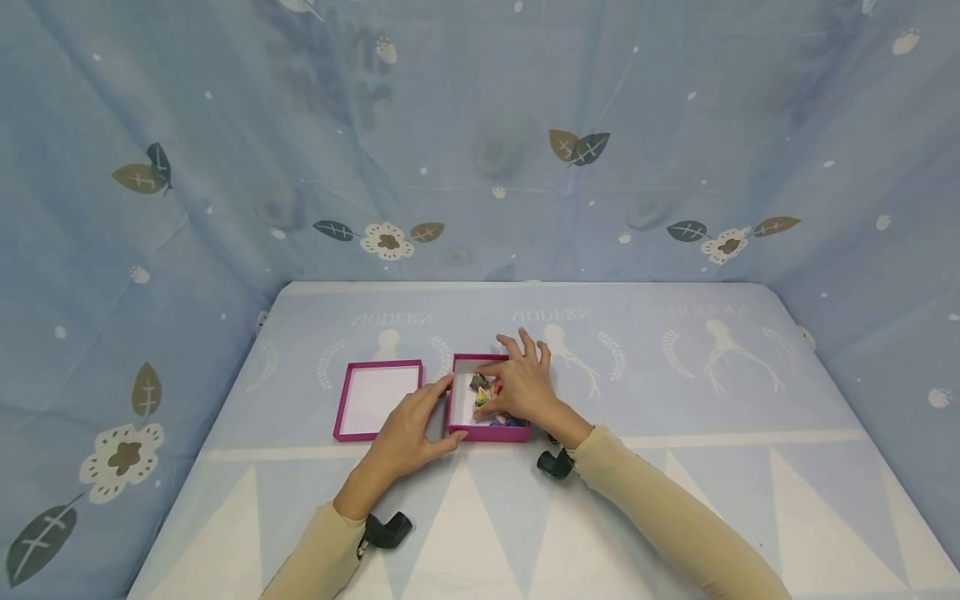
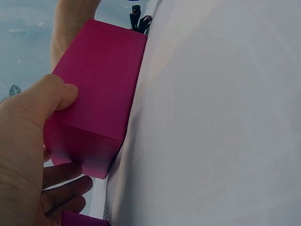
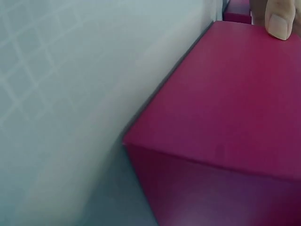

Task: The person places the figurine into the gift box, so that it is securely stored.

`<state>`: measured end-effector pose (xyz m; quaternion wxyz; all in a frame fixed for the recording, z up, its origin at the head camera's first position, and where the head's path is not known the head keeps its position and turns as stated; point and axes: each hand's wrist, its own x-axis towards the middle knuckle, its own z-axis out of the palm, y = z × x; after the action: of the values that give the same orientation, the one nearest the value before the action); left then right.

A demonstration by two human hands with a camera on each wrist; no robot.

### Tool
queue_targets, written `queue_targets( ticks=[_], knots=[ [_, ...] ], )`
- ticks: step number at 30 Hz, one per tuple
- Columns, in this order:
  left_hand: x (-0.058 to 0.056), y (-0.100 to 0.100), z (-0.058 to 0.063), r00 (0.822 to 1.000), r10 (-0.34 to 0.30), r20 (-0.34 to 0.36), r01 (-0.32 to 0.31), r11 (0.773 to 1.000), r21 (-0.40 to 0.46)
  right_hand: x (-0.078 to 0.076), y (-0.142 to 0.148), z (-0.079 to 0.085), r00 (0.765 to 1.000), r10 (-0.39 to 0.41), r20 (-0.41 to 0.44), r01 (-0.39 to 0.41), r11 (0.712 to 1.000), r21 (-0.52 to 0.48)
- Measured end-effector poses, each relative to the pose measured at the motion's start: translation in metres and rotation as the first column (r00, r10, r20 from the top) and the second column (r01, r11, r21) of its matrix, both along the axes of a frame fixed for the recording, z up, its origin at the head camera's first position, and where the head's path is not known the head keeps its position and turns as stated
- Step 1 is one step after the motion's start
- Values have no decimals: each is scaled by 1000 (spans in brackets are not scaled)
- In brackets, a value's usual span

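Blue cloth walls [image 1: 465, 125] (flower-printed) around a covered table [image 1: 750, 417] show a curtained booth.

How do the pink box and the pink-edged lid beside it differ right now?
The pink box holds small colourful figures; the lid shows only its white inside. The pink box looks deeper than the lid. The left hand grips the pink box, while the lid lies to the box's left. Both have pink outsides and white insides facing up.
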<state>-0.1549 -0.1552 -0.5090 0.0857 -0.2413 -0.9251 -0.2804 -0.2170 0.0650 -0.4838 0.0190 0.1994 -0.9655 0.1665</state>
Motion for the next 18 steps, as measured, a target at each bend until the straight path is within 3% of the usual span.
queue_targets(
  ticks=[18],
  knots=[
    [-1, 0, -2, 1000, -6, -21, 7, 1000, 5, 3, -2, 0, 999, 31, -45, -26, 995, 95]
  ],
)
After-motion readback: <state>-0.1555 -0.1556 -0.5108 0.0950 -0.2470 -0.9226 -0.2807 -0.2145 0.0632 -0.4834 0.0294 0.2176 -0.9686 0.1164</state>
